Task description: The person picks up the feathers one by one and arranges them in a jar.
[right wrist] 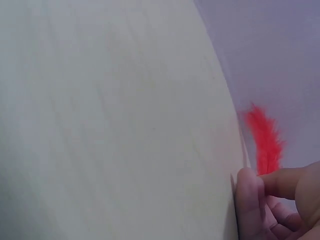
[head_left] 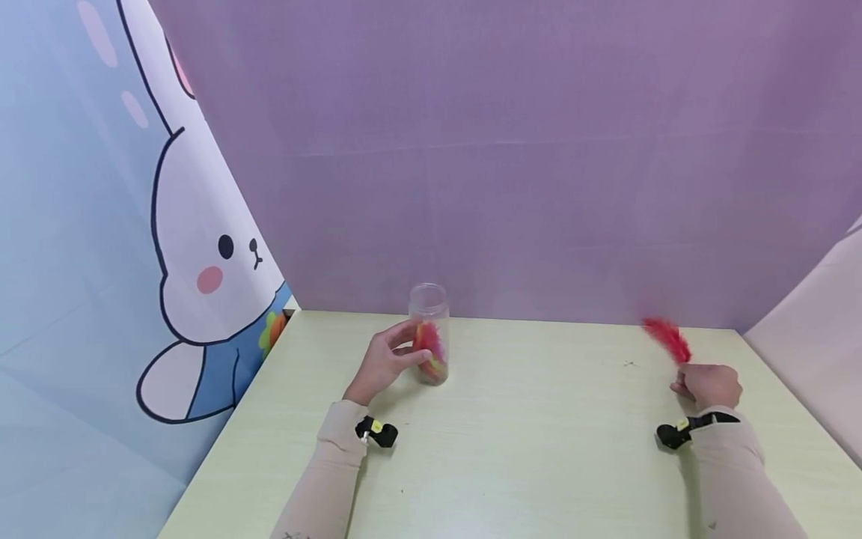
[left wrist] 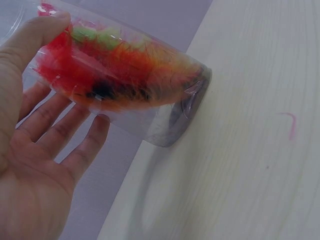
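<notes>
A clear plastic jar (head_left: 429, 301) stands upright near the table's back edge, holding red, orange, green and dark feathers (left wrist: 125, 70). My left hand (head_left: 380, 367) holds the jar from its left side, the thumb on one face and the fingers around the other. Far off to the right, my right hand (head_left: 710, 385) pinches a red feather (head_left: 668, 338) by its lower end between thumb and fingers. The feather's fluffy tip points up and to the left. Its quill end is hidden in the hand, which is low over the table.
The pale wooden table (head_left: 525, 434) reaches back to a purple cloth (head_left: 512, 165). A blue cloth with a printed rabbit (head_left: 202, 247) hangs at the left, and a whitish cloth (head_left: 821, 329) at the right. A small pink mark (left wrist: 293, 125) shows on the tabletop.
</notes>
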Demonstrator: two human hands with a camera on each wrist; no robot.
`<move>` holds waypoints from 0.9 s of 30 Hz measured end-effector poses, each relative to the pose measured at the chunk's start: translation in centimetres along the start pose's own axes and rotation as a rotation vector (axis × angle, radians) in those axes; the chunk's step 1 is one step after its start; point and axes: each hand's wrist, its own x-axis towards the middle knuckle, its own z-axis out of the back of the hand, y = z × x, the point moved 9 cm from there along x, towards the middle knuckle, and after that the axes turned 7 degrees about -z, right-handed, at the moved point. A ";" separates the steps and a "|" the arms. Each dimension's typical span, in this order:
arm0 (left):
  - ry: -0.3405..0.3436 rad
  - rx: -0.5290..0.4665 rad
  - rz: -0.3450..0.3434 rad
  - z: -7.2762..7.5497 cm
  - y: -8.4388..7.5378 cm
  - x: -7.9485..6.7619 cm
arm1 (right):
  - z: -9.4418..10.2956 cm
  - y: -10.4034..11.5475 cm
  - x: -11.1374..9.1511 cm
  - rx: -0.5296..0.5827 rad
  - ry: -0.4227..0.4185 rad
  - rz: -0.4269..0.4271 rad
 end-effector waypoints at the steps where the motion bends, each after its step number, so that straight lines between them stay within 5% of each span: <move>1: 0.000 0.001 -0.001 0.0 0.0 0.0 | -0.2 -0.1 -0.1 0.052 0.024 -0.005; 7: 0.000 -0.002 -0.008 0.1 0.1 0.0 | -1.1 -0.3 -1.1 0.329 0.157 -0.047; 13: -0.002 -0.010 -0.003 0.2 0.2 -0.1 | -1.5 -0.2 -1.9 0.446 0.234 -0.054; 21: -0.003 -0.006 -0.004 0.1 -0.1 -0.3 | -1.6 0.4 -3.5 0.403 0.231 -0.028; 27: -0.002 -0.004 -0.005 0.1 -0.1 -0.3 | -2.5 1.9 -4.7 0.268 0.218 0.128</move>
